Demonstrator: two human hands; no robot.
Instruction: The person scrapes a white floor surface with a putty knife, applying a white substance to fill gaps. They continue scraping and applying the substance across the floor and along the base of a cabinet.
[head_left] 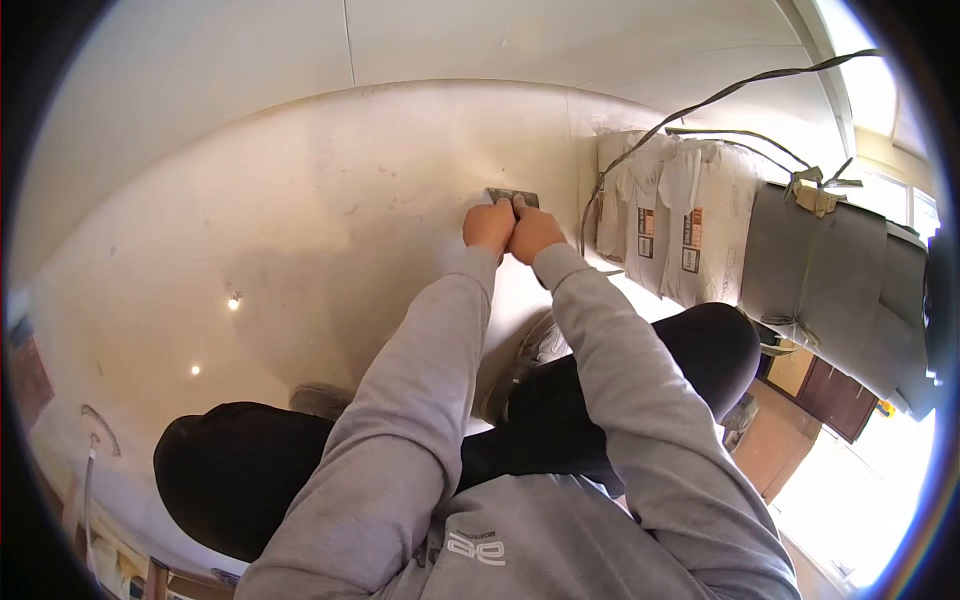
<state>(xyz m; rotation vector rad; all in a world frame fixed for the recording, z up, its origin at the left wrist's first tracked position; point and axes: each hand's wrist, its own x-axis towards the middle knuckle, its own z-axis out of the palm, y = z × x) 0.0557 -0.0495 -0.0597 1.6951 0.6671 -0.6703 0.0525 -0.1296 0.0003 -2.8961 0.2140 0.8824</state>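
My left hand (pixel 487 227) and my right hand (pixel 537 234) are side by side, fingers wrapped round a small dark flat-edged tool (pixel 513 194). Its dark end pokes out beyond my thumbs, close over the pale, scuffed surface (pixel 400 140). I cannot tell whether it is a scraper or a block, since my fingers hide most of it. Both arms reach forward in grey sleeves, between my bent knees.
Wrapped packs with printed labels (pixel 680 220) stand to the right, beside a grey bundle (pixel 830 270). A dark cable (pixel 720 95) runs over the packs. My shoes (pixel 535 355) are below my hands. Bright spots (pixel 234 300) show on the pale surface at left.
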